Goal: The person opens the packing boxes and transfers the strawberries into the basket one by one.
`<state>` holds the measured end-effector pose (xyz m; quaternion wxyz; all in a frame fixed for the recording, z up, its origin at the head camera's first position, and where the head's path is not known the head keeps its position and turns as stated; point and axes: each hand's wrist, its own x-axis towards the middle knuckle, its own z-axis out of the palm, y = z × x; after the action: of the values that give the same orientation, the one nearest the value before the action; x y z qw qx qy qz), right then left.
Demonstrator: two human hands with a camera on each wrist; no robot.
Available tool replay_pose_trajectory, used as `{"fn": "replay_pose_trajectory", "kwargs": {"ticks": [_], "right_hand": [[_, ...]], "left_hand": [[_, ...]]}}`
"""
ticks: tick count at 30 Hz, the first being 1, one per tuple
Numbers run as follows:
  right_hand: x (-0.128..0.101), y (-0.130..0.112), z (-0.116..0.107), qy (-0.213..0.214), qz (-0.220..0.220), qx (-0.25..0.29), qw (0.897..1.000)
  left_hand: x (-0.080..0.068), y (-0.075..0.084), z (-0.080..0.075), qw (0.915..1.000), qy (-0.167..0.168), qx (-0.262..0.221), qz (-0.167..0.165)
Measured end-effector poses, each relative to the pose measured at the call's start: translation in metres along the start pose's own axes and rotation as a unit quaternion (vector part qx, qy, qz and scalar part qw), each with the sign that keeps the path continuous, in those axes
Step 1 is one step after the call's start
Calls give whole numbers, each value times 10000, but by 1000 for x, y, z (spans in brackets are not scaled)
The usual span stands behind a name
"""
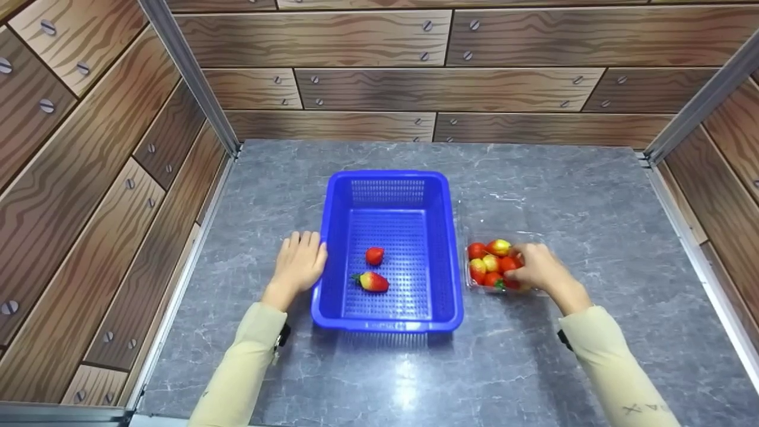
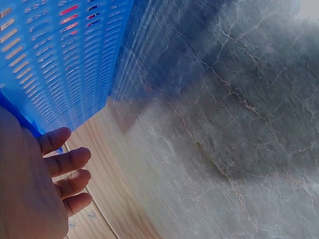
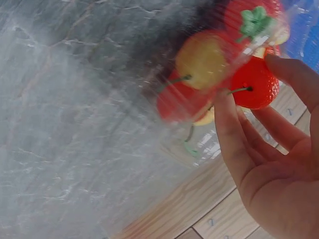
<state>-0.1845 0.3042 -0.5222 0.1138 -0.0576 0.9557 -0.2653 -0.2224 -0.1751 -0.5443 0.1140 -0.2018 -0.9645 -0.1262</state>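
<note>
Beside the basket (image 1: pixel 332 249), left hand (image 1: pixel 299 264) rests open.
Right hand (image 1: pixel 533 270) pinches a strawberry (image 3: pixel 254 84); lift gently, clearing the tub (image 1: pixel 468 237).

Left hand (image 2: pixel 35 184) beside blue basket (image 2: pixel 60 55), fingers relaxed, grey marble table (image 2: pixel 224 124)

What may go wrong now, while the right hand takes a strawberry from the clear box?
The right hand pinches one strawberry inside the light clear box; lifting might drag the box or spill its neighbours. The left hand only rests flat against the blue basket, so a hard drop could shift the basket.
</note>
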Motion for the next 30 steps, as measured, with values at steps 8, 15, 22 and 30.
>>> {"fn": "replay_pose_trajectory", "kwargs": {"ticks": [8,15,22,30], "right_hand": [[-2,-14,-10,37,-153,-29,9999],[0,-33,-18,61,-99,196,9997],[3,-56,-21,108,-111,267,9995],[13,-82,-19,635,-577,177,9962]], "left_hand": [[-1,1,0,10000,-38,-6,-33],[0,0,1,10000,59,9,14],[-2,1,0,10000,16,-17,-5],[0,2,0,10000,-10,-33,-29]]}}
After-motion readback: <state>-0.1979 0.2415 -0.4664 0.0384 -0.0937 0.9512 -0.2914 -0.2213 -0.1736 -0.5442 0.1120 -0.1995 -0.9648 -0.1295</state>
